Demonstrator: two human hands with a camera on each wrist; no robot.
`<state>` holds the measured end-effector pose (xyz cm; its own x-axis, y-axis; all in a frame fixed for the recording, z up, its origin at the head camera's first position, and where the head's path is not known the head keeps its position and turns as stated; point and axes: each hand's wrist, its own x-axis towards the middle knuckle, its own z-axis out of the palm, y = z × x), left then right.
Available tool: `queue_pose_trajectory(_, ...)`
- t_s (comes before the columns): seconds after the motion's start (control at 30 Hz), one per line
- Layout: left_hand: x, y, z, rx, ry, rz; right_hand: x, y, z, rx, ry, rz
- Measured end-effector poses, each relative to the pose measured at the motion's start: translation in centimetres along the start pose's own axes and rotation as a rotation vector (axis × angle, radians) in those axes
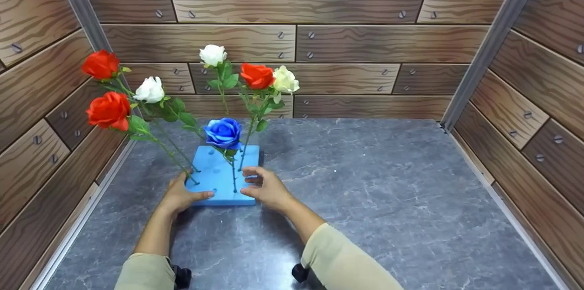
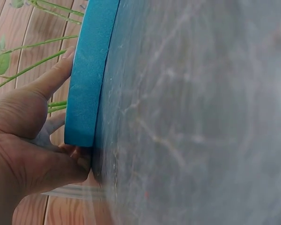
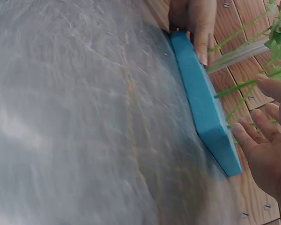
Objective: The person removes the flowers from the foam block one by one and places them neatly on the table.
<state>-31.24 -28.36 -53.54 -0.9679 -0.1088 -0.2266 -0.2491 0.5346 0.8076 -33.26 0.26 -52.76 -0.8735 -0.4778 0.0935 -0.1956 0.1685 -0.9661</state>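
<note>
Our left hand (image 1: 180, 195) clamps the blue holed block (image 1: 220, 181) by its left edge; our right hand (image 1: 270, 191), fingers apart and gripping nothing, hovers beside the blue rose's stem (image 1: 234, 177). We judge the step as steadying; next likely calls for backing out without brushing the stem. Open marbled tabletop (image 1: 388, 180) spreads rightward; two red roses (image 1: 108, 111) overhang leftward.

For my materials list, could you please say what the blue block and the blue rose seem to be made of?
Blue block: probably matte, dense foam, judging by its even, faintly grained side. Blue rose: likely matte fabric, given its thin, folded petals; plastic possible.
</note>
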Motion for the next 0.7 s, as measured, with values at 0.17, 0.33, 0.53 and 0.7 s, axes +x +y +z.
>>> queue_pose_trajectory(0.17,0.3,0.3,0.0,0.024,0.006,0.004,0.5,0.5,1.3,0.028,0.056,0.018)
queue_pose_trajectory(0.33,0.2,0.4,0.0,0.021,0.004,0.005,0.9,0.8,2.4,-0.026,0.083,-0.012)
queue_pose_trajectory(0.53,0.2,0.4,0.1,0.032,0.004,0.015,1.2,1.2,3.1,-0.130,0.150,-0.053)
queue_pose_trajectory(0.7,0.1,0.5,-0.2,0.058,0.008,0.025,1.6,1.2,3.5,-0.167,0.208,-0.090)
